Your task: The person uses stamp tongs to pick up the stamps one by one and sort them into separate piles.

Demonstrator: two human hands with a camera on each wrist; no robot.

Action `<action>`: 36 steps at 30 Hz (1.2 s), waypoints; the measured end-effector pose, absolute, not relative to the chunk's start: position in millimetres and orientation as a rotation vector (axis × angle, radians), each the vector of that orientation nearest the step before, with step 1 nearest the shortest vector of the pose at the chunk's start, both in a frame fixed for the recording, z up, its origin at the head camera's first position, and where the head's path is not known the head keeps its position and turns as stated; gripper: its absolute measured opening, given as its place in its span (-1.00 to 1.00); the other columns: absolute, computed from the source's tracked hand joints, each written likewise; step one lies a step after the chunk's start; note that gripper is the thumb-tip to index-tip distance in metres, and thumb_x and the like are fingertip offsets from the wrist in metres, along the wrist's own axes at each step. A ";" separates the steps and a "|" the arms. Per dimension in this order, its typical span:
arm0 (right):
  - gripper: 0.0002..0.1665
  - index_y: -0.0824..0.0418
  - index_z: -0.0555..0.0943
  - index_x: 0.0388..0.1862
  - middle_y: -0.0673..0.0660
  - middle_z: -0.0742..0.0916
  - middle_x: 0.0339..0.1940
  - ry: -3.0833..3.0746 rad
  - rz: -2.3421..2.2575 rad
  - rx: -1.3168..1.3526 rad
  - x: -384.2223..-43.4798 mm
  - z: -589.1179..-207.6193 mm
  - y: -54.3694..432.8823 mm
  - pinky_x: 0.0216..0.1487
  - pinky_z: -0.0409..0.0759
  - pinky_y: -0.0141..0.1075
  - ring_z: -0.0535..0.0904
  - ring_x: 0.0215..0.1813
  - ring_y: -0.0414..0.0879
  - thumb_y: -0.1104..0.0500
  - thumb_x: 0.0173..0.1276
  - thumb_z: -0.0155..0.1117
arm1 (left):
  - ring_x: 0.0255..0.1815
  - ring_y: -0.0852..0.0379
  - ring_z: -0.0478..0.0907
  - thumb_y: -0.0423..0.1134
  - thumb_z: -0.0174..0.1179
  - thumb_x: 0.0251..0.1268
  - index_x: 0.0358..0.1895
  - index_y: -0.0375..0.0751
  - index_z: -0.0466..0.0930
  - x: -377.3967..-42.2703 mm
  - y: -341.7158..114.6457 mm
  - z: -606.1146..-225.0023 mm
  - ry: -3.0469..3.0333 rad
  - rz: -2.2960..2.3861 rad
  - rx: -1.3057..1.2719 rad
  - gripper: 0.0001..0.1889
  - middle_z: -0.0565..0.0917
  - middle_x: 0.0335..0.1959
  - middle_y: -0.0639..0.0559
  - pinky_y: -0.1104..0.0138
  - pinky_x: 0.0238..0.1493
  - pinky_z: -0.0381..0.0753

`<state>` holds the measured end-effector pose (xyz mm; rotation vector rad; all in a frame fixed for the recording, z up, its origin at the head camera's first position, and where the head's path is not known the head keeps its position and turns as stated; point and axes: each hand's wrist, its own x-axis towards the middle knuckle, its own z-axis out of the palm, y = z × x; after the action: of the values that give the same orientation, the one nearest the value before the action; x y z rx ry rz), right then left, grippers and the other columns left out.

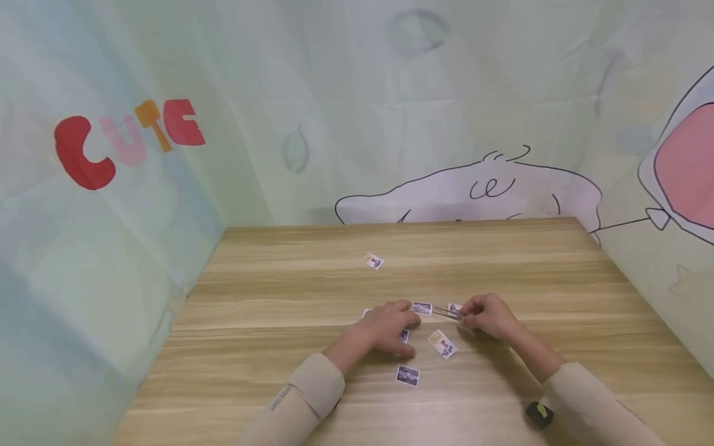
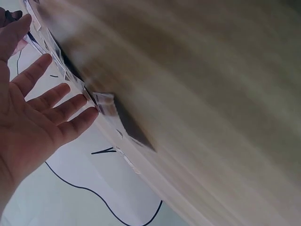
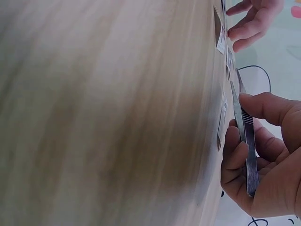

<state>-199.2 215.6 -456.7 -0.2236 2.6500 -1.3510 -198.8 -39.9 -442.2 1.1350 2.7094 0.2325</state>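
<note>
Wooden tabletop (image 1: 279, 285) bears seven cards (image 1: 442, 344), left fingers (image 2: 80, 123) spread empty, right fingers (image 3: 236, 157) pinching one pair of tweezers (image 3: 251, 174).

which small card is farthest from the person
The picture card lying alone toward the back edge of the wood-grain table; the other cards lie closer, around the left hand and right hand.

Found two cards (image 1: 404, 336) partly hidden by left hand (image 1: 386, 327). Cannot read lettering (image 1: 279, 398) on left sleeve (image 1: 312, 393): too small. Cannot identify black object (image 1: 539, 414), near right. Noted right sleeve (image 1: 591, 402) and worktop (image 1: 463, 409) cut off at near edge.
</note>
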 end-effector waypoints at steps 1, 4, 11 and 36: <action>-0.80 0.42 0.60 -0.39 0.05 0.61 -0.54 2.648 -1.355 -0.225 -199.2 -456.2 215.3 -0.46 0.49 -0.32 0.47 -0.46 -0.10 0.39 -0.06 0.38 | 0.08 0.02 0.40 0.13 0.34 -0.05 0.16 0.01 0.49 -199.0 -39.6 -442.2 2.707 0.234 1.138 -0.37 0.39 0.17 -0.05 0.20 0.05 0.44; -0.80 0.41 0.60 -0.39 0.05 0.61 -0.54 2.651 -1.349 -0.228 -199.6 -455.5 214.8 -0.46 0.50 -0.32 0.47 -0.47 -0.10 0.39 -0.06 0.38 | 0.08 0.03 0.40 0.12 0.34 -0.05 0.15 0.02 0.50 -199.5 -38.4 -442.3 2.698 0.232 1.153 -0.38 0.40 0.17 -0.04 0.21 0.05 0.44; -0.82 0.40 0.62 -0.40 0.04 0.63 -0.53 2.663 -1.318 -0.250 -201.6 -457.2 213.7 -0.40 0.51 -0.29 0.49 -0.44 -0.10 0.40 -0.06 0.37 | 0.04 0.05 0.41 0.10 0.33 -0.05 0.15 0.05 0.50 -200.4 -36.0 -440.7 2.689 0.205 1.154 -0.40 0.43 0.13 0.01 0.24 0.02 0.44; -0.94 0.30 0.61 -0.50 -0.01 0.60 -0.59 2.766 -1.233 -0.292 -203.0 -460.7 201.5 -0.40 0.47 -0.28 0.45 -0.48 -0.13 0.38 0.01 0.33 | 0.06 0.03 0.41 0.11 0.32 -0.03 0.16 0.03 0.50 -201.5 -34.3 -444.6 2.669 0.187 1.158 -0.39 0.44 0.16 0.01 0.22 0.04 0.42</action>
<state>-203.0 201.5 -460.7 -0.2923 2.7660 -1.2328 -201.5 -34.3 -444.6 1.1581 2.6693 0.1873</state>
